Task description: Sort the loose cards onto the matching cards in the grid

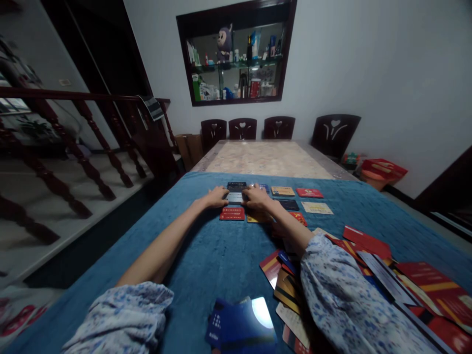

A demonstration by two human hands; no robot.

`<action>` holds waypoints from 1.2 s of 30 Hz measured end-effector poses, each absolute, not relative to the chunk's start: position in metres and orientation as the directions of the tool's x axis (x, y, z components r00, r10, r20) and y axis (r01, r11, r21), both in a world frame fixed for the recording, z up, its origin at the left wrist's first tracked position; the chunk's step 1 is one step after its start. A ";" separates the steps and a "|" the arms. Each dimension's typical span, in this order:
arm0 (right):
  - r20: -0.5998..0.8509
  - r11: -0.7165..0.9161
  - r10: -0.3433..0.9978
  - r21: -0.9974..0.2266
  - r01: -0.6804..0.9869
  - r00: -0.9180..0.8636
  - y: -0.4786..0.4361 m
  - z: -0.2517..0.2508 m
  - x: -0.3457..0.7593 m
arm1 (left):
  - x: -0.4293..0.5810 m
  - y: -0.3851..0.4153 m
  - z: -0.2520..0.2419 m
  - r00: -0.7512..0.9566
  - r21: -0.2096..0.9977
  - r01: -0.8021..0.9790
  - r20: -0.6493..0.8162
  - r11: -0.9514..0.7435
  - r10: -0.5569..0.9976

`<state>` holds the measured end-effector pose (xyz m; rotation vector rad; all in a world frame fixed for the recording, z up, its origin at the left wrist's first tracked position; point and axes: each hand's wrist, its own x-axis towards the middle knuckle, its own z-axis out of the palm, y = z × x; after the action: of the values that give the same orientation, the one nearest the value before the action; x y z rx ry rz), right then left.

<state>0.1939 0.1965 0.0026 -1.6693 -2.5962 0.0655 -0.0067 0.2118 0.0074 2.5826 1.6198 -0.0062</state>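
Both my arms reach forward over a blue cloth (206, 255) on the table. My left hand (217, 197) and my right hand (256, 196) rest on either end of a grey card (235, 197), fingers pressed down on it. The grey card lies in a grid of cards: a dark card (236, 186) beyond it, a red card (232, 213) nearer me, a yellow card (255, 218) partly under my right wrist. More laid-out cards (309, 192) stretch to the right.
A loose pile of red, blue and gold cards (368, 275) lies by my right elbow, and shiny blue cards (243, 324) sit near the front edge. The bare marble tabletop (265, 157) lies beyond the cloth, with dark chairs (279, 127) and a wall cabinet (236, 54) behind. A stair railing (73, 147) runs along the left.
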 end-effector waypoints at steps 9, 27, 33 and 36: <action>0.021 0.428 0.903 -0.106 0.897 -0.429 0.199 -0.002 0.196 | -0.008 0.221 0.003 0.505 0.115 0.858 -0.019 -0.500 0.863; 0.094 0.400 0.915 -0.079 0.913 -0.393 0.186 0.005 0.200 | -0.011 0.216 0.002 0.494 0.111 0.864 0.011 -0.492 0.870; 0.182 0.382 0.915 -0.103 0.918 -0.360 0.173 0.014 0.208 | -0.017 0.205 0.000 0.429 0.120 0.892 0.079 -0.436 0.900; 0.206 0.372 0.916 -0.109 0.922 -0.345 0.164 0.016 0.214 | -0.018 0.194 0.001 0.412 0.130 0.895 0.123 -0.427 0.903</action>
<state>0.2139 0.1642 0.0164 -1.6405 -2.4009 -0.0382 -0.0182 0.1939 0.0014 2.6025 1.6576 0.2701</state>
